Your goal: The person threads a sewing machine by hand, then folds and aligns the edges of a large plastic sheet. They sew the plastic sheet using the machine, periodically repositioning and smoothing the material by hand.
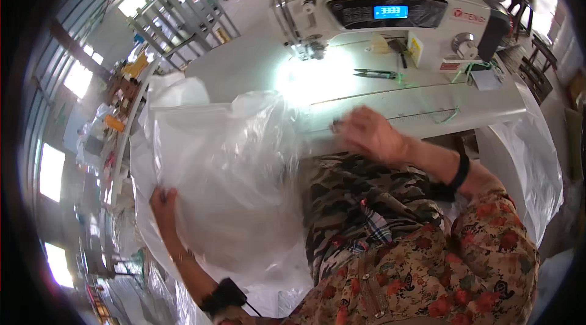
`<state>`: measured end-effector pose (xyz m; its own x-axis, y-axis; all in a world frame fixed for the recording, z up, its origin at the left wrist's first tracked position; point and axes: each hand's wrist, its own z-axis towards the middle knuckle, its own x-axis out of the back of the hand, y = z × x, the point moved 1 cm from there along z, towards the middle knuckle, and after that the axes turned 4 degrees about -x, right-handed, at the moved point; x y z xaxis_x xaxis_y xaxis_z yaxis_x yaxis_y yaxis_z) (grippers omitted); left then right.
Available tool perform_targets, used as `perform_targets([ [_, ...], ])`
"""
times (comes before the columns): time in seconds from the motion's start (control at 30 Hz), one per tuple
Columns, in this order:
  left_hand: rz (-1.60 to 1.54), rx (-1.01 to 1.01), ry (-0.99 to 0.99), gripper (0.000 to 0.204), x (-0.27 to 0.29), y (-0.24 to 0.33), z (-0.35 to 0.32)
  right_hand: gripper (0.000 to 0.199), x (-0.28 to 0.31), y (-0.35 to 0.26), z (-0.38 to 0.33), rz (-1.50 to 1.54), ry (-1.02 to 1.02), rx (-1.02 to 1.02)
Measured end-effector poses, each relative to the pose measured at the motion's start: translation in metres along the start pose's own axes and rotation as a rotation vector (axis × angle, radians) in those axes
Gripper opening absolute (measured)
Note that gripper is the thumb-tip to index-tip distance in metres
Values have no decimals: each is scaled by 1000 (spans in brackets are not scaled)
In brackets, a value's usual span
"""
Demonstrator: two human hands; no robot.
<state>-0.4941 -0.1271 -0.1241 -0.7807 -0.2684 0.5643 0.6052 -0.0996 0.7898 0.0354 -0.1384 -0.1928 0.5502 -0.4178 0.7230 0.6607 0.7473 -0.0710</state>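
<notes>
Left hand grips the clear plastic sheet at its left edge; right hand, blurred, grip unclear, at its right edge, nearer the sewing machine.

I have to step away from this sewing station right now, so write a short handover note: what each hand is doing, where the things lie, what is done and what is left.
Left hand: grips the left edge of the big clear plastic bag, which is spread over the lap.
Right hand: blurred, at the front edge of the table, on the bag's right edge; grip unclear.
Sewing machine: on the table, display lit, nothing under its needle.
Snips: on the table, untouched.
Done: bag spread between both hands.
Left: the bag has not yet reached the needle.
</notes>
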Motion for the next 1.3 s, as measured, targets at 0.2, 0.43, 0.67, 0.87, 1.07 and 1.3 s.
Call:
perform_targets([
  [0.2, 832, -712, 418, 27, -78, 101, -15, 25, -50, -69, -45, 716, -204, -489],
  [0.43, 703, -692, -295, 28, -196, 137, -6, 30, -120, -105, -7, 1603, -110, -1250],
  [0.67, 710, -543, -128, 33, -179, 49, 40, 41, -90, -164, 10, 1346, -685, -74],
  [0.87, 531, -535, -257, 36, -179, 32, 54, 38, -134, -102, 1, 1582, -262, -1372],
  [1.07, 423, -569, -277, 36, -174, 29, 53, 33, -184, -117, 38, 1738, 96, -1013],
  [1.3, 327, -556, -298, 36, -165, 31, 49, 31, -244, -121, 55, 1331, 22, -1045],
])
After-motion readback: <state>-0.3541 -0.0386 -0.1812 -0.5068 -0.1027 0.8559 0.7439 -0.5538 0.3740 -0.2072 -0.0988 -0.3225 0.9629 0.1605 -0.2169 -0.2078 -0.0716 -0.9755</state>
